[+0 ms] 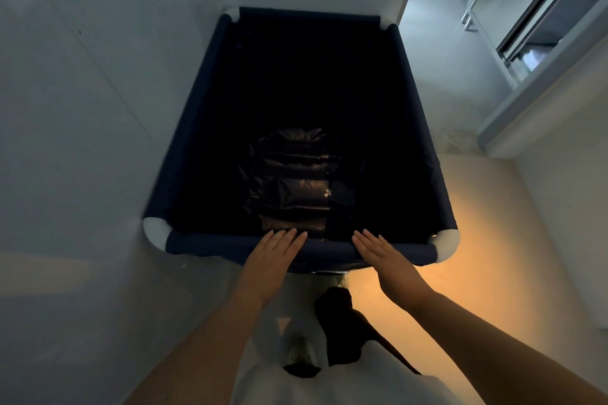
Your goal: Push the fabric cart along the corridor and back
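The fabric cart point(204, 242) is a deep navy cloth bin with white plastic corners, standing straight ahead of me and close against the white wall on the left. A shiny black quilted garment point(291, 181) lies in its dark bottom. My left hand point(274, 250) lies flat on the near rim, fingers straight and together. My right hand point(383, 251) rests flat on the same rim a little to the right, fingers also extended. Neither hand curls around the rim.
White walls point(82, 108) close the left and far sides of the cart. To the right a corridor floor point(434, 52) leads away past a sliding glass door frame point(539, 43). My dark-socked foot point(339, 316) stands on the floor behind the cart.
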`<state>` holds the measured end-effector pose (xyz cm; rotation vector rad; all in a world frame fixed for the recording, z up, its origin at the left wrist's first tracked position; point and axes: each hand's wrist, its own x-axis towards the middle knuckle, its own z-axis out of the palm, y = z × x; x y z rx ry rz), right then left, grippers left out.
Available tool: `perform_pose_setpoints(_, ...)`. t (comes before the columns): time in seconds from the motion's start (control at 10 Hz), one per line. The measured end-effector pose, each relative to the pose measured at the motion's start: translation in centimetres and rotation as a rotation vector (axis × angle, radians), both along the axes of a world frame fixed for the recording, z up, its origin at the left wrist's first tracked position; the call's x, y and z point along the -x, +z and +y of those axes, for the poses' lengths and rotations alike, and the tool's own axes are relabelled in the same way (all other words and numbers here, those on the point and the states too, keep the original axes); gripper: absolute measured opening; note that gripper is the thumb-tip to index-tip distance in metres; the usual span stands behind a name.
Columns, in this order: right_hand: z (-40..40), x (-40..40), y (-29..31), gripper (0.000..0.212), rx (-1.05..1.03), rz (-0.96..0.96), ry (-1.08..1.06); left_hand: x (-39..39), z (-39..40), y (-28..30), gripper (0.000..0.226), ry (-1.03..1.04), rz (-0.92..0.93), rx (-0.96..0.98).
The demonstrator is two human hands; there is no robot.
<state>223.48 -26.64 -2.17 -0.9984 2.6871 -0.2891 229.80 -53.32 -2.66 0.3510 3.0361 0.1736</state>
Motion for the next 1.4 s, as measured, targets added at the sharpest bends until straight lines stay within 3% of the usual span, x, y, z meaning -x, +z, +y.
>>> perform_pose_setpoints(0.5, 0.1, -0.1, -0.3, 0.088, -0.041, 0.014, -0.004, 0.1, 0.1, -0.6, 0.090, 0.006, -0.001, -0.014)
perform_pose_setpoints(1.1, -0.1, 0.2, 0.2, 0.085, -0.030, -0.019, 0.004, 0.0, 0.7, -0.1, 0.081, 0.045, 0.028, 0.021)
perform_pose_setpoints(1.3, -0.6, 1.0, 0.7, 0.072, -0.051, -0.073, 0.005, 0.5, 0.6, -0.5, 0.065, 0.068, -0.042, -0.023)
perform_pose_setpoints(1.4, -0.7, 1.5, 2.3, 0.062, 0.002, -0.108, 0.015, 1.7, 1.0, 1.1, 0.060, 0.055, 0.002, -0.137)
